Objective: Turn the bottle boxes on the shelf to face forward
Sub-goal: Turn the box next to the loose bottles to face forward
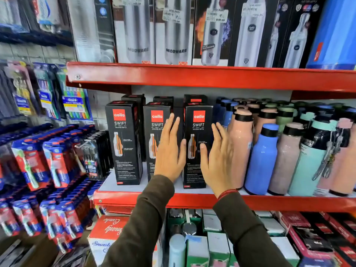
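Note:
Three black bottle boxes stand upright in the front row of the middle red shelf (192, 201), logos toward me: a left box (125, 143), a middle box (154, 135) and a right box (196, 145). More black boxes stand behind them. My left hand (169, 151) is flat and open, fingers up, in front of the gap between the middle and right boxes, partly hiding the middle box. My right hand (217, 160) is open too, just right of the right box. Neither hand grips anything; I cannot tell whether they touch the boxes.
Loose bottles crowd the shelf right of the boxes: a pink one (240, 147) next to my right hand, then blue (262, 160) and mint ones. Taller bottle boxes (173, 31) fill the shelf above. Toothbrush packs (54, 162) hang at the left. Cartons sit below.

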`<act>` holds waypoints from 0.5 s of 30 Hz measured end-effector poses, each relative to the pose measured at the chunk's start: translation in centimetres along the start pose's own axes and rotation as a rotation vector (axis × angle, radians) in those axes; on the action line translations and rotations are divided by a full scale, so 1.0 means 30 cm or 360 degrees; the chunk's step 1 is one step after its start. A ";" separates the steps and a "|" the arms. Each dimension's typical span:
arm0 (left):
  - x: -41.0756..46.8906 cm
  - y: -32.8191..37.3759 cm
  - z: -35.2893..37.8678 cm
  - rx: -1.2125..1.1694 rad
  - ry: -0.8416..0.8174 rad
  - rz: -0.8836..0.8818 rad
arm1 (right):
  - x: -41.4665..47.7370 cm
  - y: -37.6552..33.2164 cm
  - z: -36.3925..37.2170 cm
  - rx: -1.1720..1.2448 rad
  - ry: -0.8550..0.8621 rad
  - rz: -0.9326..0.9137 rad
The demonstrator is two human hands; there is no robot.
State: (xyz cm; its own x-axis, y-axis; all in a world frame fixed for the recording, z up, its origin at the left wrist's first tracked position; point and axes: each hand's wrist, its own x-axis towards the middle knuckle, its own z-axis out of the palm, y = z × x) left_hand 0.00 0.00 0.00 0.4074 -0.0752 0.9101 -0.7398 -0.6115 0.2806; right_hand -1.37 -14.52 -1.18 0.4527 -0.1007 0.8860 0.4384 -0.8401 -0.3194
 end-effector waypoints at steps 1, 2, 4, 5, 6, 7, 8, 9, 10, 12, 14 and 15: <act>-0.018 -0.005 0.013 -0.0093 -0.0024 -0.0114 | -0.015 0.015 0.018 0.0078 -0.0011 0.0071; -0.035 -0.012 0.026 -0.0166 -0.0050 -0.0211 | -0.024 0.028 0.032 0.0152 -0.0040 0.0158; -0.084 -0.034 0.065 -0.0266 -0.0128 -0.0378 | -0.061 0.063 0.073 0.0349 -0.0181 0.0376; -0.103 -0.044 0.083 -0.0304 -0.0150 -0.0422 | -0.075 0.080 0.093 0.0442 -0.0259 0.0483; -0.120 -0.055 0.098 -0.0332 -0.0160 -0.0455 | -0.085 0.095 0.107 0.0504 -0.0330 0.0577; -0.132 -0.063 0.111 -0.0349 -0.0177 -0.0495 | -0.093 0.113 0.122 0.0544 -0.0379 0.0636; -0.145 -0.067 0.124 -0.0336 -0.0192 -0.0514 | -0.100 0.126 0.130 0.0571 -0.0416 0.0665; -0.161 -0.069 0.137 -0.0330 -0.0200 -0.0542 | -0.113 0.139 0.140 0.0594 -0.0442 0.0685; -0.177 -0.072 0.150 -0.0327 -0.0197 -0.0571 | -0.125 0.146 0.146 0.0616 -0.0462 0.0700; -0.204 -0.072 0.175 -0.0356 -0.0192 -0.0664 | -0.142 0.149 0.153 0.0716 -0.0479 0.0734; -0.220 -0.075 0.199 -0.0413 -0.0203 -0.0762 | -0.154 0.151 0.158 0.0795 -0.0494 0.0772; -0.225 -0.076 0.209 -0.0447 -0.0212 -0.0814 | -0.158 0.153 0.161 0.0816 -0.0500 0.0792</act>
State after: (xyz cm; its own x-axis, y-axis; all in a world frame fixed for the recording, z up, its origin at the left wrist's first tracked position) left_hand 2.29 -3.03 -8.68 0.7995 0.0644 0.5972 -0.5378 -0.3657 0.7596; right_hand 2.25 -15.34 -8.46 0.8554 -0.1809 0.4853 0.3956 -0.3767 -0.8376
